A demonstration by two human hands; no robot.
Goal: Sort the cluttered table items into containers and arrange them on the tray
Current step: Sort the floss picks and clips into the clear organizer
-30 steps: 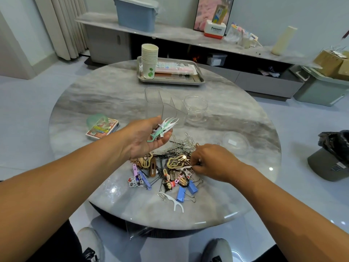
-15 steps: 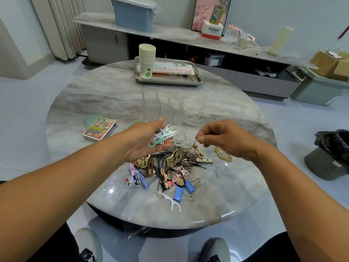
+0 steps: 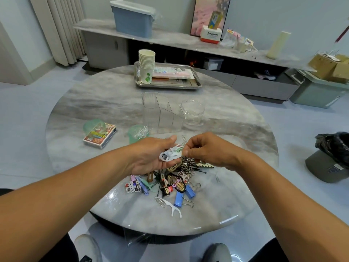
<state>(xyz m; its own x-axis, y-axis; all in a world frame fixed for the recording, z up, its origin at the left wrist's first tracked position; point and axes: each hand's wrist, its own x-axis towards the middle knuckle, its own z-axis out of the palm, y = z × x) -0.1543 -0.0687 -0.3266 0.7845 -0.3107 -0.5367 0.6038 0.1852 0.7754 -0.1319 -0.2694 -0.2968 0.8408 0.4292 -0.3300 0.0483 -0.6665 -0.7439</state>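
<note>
My left hand [image 3: 151, 156] lies palm up over the table, cradling a bundle of white and green floss picks [image 3: 171, 154]. My right hand [image 3: 205, 150] meets it from the right, its fingertips pinching the picks at the bundle's right end. Below both hands lies a pile of hair clips, pins, paper clips and blue binder clips [image 3: 175, 184]. One white floss pick [image 3: 173, 208] lies alone near the table's front edge. Behind the hands stand a clear divided organiser [image 3: 162, 112] and a clear jar [image 3: 192, 112]. The metal tray [image 3: 196, 85] sits at the far side.
A stack of paper cups [image 3: 147, 67] and flat packets rest on the tray. A green cup with white picks [image 3: 137, 132] stands left of the hands; further left, a card box [image 3: 100, 136] under a green lid. A clear lid [image 3: 239, 142] lies right. A lone paper clip [image 3: 217, 177] lies right of the pile.
My right hand rose from the pile and moved left to my left hand, where it now pinches the floss picks. The left hand stayed in place.
</note>
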